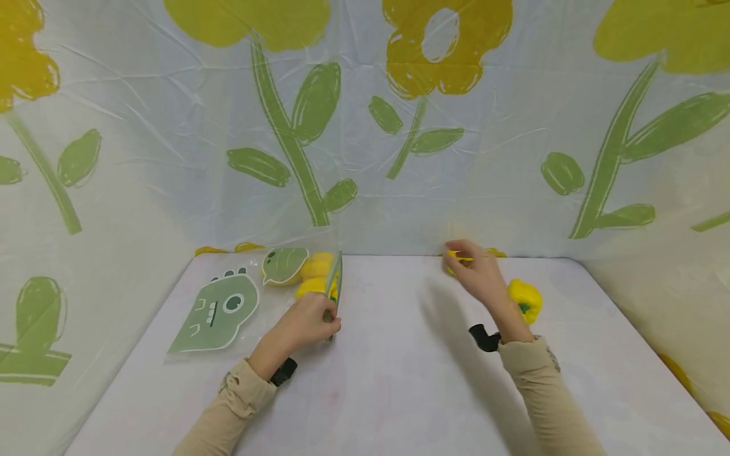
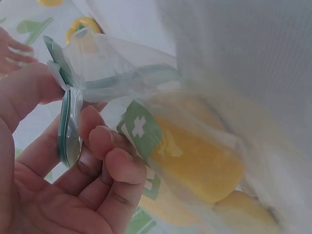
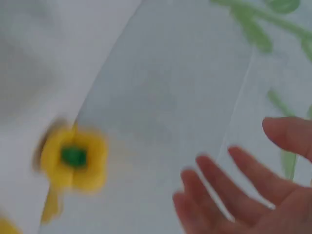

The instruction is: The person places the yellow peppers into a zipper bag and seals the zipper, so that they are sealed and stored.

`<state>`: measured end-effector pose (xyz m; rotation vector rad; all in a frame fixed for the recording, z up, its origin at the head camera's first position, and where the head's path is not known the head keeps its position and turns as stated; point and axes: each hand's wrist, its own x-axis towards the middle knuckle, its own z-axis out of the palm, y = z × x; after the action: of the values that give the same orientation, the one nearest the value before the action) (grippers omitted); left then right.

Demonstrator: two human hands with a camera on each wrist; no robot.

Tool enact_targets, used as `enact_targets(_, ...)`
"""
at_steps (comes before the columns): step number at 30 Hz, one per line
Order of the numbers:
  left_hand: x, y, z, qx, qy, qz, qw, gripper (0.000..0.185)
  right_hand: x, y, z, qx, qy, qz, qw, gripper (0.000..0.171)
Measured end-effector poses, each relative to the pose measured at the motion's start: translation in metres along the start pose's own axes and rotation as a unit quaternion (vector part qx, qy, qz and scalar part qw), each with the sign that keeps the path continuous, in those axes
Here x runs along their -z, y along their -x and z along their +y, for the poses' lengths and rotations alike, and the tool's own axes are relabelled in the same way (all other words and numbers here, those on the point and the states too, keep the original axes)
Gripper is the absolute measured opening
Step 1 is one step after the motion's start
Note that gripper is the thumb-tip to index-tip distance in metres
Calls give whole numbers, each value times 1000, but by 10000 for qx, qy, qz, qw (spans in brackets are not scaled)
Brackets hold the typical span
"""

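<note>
Here the left hand (image 1: 305,324) fingers pinch a clear bag (image 2: 146,92) holding yellow peppers (image 2: 200,161); right hand (image 1: 478,273) fingers spread.

Staged tabletop booth: white table (image 1: 399,380), flower-print plastic backdrop (image 1: 365,126).

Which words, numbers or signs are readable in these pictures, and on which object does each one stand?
No words or numbers can be read in any view.
White cross sign, no letters: on a green patch of the clear plastic bag with green print that the left hand pinches.
Flat green dinosaur-face bag: only a drawing, no text.
</note>
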<state>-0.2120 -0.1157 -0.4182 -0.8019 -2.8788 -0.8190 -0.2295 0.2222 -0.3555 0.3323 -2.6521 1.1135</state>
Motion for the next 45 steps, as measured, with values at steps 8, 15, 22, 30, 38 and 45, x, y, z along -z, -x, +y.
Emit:
enact_targets(8, 2, 0, 0, -30, 23, 29, 10000, 17, 61, 27, 63, -1770, 2757, 601, 9429, 90)
enact_targets(15, 2, 1, 0, 29, 15, 26, 10000, 17, 67, 47, 91, -2994, 2300, -980, 9208, 111)
enact_targets(22, 3, 0, 2, -9, 68, 6, 10000, 17, 54, 53, 100, -3110, 1622, -926, 9319, 91)
enact_targets(30, 3, -1, 3, -85, 43, 40, 9999, 14, 56, 52, 101, -3151, 1305, -767, 9369, 88)
enact_targets(38, 3, -1, 3, -37, 35, -4, 10000, 15, 67, 37, 73, -2555, 1101, -577, 9588, 91)
enact_targets(45, 3, 0, 1, 33, 67, -40, 10000, 16, 64, 14, 28, -1877, 749, -283, 9790, 91)
